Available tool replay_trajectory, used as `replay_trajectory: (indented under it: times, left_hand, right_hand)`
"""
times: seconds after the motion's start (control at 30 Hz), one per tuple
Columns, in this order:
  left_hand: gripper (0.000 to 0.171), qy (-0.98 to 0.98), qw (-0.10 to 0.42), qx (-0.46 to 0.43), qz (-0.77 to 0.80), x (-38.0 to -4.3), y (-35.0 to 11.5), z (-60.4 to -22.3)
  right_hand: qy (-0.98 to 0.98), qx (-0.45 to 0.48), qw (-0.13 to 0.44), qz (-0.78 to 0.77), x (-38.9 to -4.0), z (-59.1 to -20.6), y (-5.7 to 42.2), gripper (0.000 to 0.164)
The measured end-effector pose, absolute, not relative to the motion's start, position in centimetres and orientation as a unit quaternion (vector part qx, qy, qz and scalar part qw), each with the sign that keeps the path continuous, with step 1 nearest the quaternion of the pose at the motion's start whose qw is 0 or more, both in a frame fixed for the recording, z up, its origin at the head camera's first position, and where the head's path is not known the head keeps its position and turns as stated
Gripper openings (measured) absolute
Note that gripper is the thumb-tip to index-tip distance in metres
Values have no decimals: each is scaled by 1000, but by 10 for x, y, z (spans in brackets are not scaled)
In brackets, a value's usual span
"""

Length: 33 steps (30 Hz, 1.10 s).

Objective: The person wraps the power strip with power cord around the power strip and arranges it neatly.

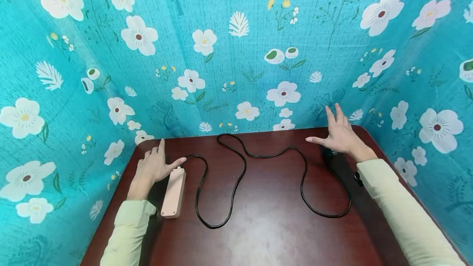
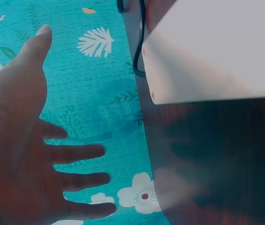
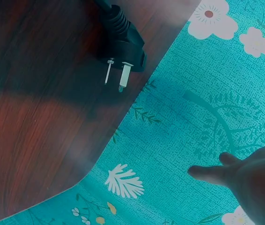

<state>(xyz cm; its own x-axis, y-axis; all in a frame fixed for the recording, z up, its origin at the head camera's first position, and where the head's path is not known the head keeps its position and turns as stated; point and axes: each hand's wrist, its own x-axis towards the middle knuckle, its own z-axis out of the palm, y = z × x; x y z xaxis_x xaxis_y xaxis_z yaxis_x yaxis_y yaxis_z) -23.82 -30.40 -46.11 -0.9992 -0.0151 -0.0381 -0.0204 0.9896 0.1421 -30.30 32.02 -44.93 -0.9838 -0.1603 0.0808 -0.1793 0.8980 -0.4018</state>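
A pale pink power strip (image 1: 173, 194) lies on the left of the dark red table, and its black cord (image 1: 236, 184) winds across to the right. The cord ends in a black plug (image 3: 123, 51) with metal prongs, lying near the far right corner. My left hand (image 1: 152, 165) hovers beside the strip's far end with fingers spread, holding nothing; its palm and fingers show in the left wrist view. Above the plug, my right hand (image 1: 340, 134) is spread too, thumb pointing left and nothing in its grasp. In the head view this hand partly hides the plug.
A turquoise flowered cloth (image 1: 221, 52) stands behind the table and along both sides. The glossy wooden tabletop (image 1: 266, 233) has rounded far corners. The cord's loops lie loosely across the middle and reach the far edge.
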Motion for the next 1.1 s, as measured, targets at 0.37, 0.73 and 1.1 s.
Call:
replay_trajectory:
  times: [0.37,0.73,1.1]
  left_hand:
    - [125,988,82,-16,129,-226,-301,-470]
    - [124,985,103,-29,135,-218,-294,-481]
    - [116,984,107,-38,138,-208,-293,-494]
  right_hand:
    - [-973,91,9,212,-303,-454,314,132]
    - [-971,117,8,211,-300,-452,297,126]
    - [-966,138,-9,219,-298,-451,278,122]
